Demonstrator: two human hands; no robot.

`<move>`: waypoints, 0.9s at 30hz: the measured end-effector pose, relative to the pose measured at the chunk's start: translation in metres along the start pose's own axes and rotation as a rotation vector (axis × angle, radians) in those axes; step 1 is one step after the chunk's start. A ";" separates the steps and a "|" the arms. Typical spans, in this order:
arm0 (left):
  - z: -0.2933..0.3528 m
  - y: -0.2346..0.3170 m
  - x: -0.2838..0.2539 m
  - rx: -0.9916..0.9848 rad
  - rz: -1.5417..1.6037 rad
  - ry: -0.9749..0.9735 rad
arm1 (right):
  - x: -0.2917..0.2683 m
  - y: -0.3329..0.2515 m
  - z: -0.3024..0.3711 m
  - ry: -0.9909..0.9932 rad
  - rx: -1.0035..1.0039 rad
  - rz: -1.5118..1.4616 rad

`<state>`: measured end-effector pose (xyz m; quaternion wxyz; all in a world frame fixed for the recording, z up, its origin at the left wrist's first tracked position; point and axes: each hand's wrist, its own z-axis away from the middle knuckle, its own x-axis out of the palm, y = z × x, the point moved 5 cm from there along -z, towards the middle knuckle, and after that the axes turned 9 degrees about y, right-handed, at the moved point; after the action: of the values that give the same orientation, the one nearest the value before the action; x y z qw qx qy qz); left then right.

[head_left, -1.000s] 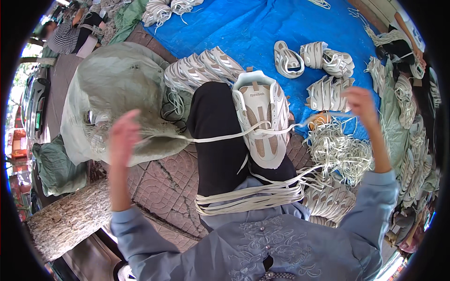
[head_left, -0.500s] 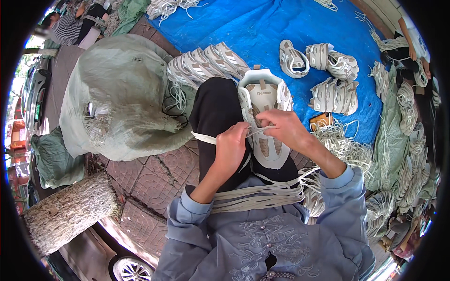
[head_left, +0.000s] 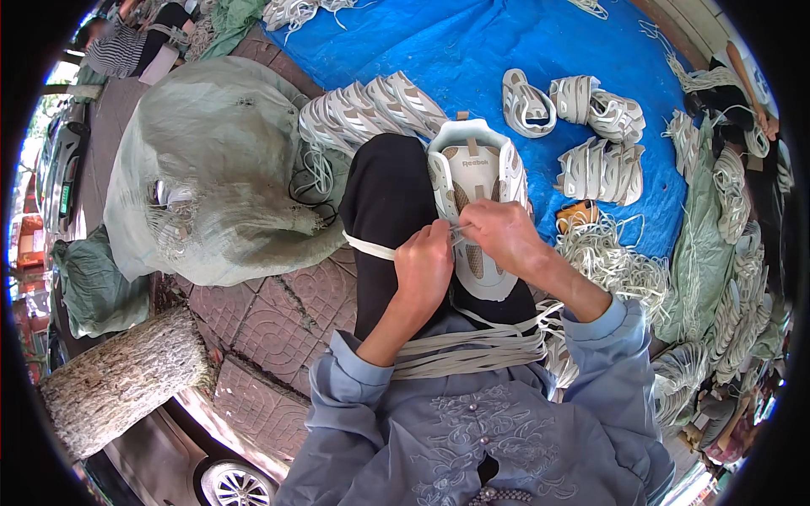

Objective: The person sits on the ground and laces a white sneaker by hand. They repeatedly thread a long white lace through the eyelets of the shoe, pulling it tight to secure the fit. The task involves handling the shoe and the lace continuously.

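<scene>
Both closed: left hand [head_left: 424, 263] and right hand [head_left: 510, 240] pinching white lace [head_left: 458, 228] over shoe [head_left: 475, 175] atop right thigh [head_left: 516, 309]. Even pull with shoe steady probably works best.

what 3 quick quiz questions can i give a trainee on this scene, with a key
1. Multiple choice. The left hand and right hand hold a lace at the shoe. Where does that shoe rest?
a) on the pavement
b) on the right leg
c) on the trunk

2. True or false: the hands are spread wide apart.

3. Fill in: the big sack lies to the person's ____.

Key: 1. b; 2. false, they are close together over the shoe; 3. left.
</scene>
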<state>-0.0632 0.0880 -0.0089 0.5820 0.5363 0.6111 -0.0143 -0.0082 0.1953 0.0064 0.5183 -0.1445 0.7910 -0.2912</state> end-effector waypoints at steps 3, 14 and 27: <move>-0.002 -0.003 -0.004 -0.095 0.180 0.061 | 0.003 0.009 -0.001 -0.061 0.250 -0.253; 0.015 0.004 -0.001 0.201 -0.089 0.233 | 0.013 0.022 0.003 -0.294 0.699 -0.718; 0.009 0.010 0.006 0.281 -0.043 0.147 | 0.008 0.022 0.016 -0.228 0.789 -0.780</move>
<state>-0.0489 0.0897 -0.0100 0.4545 0.5989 0.6553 -0.0728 0.0047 0.2027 -0.0177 0.4691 -0.2520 0.4496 -0.7172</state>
